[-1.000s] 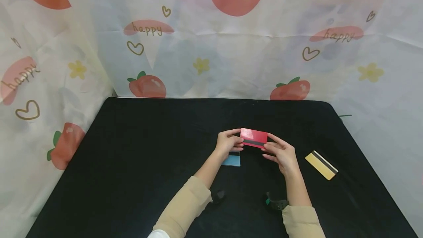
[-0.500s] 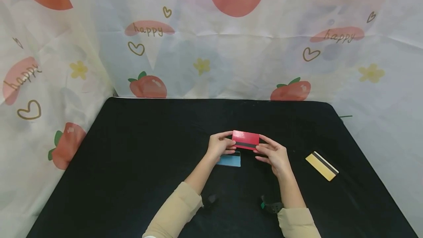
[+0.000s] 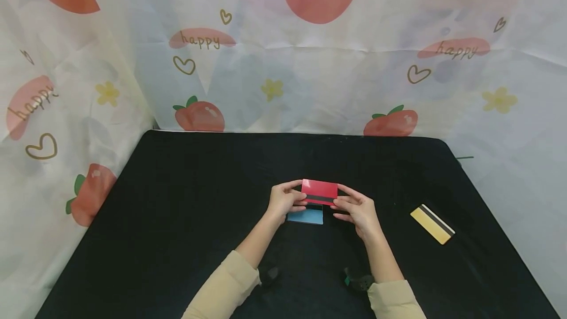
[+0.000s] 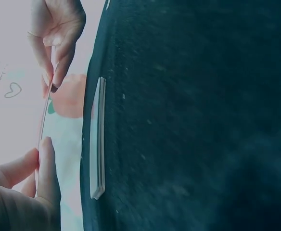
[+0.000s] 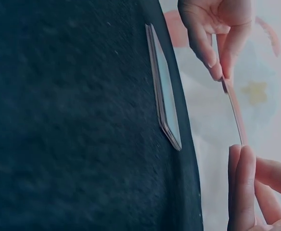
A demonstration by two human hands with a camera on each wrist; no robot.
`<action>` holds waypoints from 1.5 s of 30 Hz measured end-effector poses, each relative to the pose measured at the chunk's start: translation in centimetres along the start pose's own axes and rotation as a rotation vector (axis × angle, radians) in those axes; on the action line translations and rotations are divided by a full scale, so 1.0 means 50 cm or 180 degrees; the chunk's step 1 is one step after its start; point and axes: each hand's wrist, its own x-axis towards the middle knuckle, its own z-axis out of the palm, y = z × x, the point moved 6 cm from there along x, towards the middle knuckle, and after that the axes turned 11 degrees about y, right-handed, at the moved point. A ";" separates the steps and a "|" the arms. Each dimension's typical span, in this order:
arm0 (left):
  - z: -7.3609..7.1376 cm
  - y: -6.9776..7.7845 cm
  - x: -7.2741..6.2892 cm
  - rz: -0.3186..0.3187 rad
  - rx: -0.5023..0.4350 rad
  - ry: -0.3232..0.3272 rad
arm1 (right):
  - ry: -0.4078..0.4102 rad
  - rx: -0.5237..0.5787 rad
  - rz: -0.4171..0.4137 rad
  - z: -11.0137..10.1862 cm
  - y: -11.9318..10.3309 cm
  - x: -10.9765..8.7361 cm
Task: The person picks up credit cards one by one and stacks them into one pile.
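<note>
A red card with a dark stripe (image 3: 319, 192) is held up between both hands, above the table. My left hand (image 3: 282, 202) pinches its left edge between thumb and fingers. At the opposite edge, my right hand (image 3: 358, 211) pinches the card the same way. Below the red card lies a blue card (image 3: 305, 216), its upper part hidden in the head view. Side-on, the wrist views show it on top of a thin stack of cards (image 4: 98, 139) lying flat on the cloth, apart from the red card.
A yellow card with a dark stripe (image 3: 432, 224) lies at an angle to the right of the hands. Black cloth (image 3: 199, 220) covers the table. Behind and to the left hangs a pale fruit-print curtain (image 3: 310, 78).
Both hands have moved left and slightly down with the red card, bringing it over the blue card. More of the blue card shows. The yellow card has stayed in place.
</note>
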 end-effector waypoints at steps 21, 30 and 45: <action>-0.040 -0.018 -0.011 -0.0065 0.0079 0.0030 | -0.0082 -0.0187 0.0058 0.032 0.023 -0.015; -0.057 -0.031 -0.013 -0.0126 0.0130 0.0054 | -0.0125 -0.0243 0.0139 0.044 0.033 -0.020; -0.068 -0.048 -0.017 -0.0301 0.0172 -0.0086 | -0.0118 -0.0319 0.0360 0.050 0.045 -0.026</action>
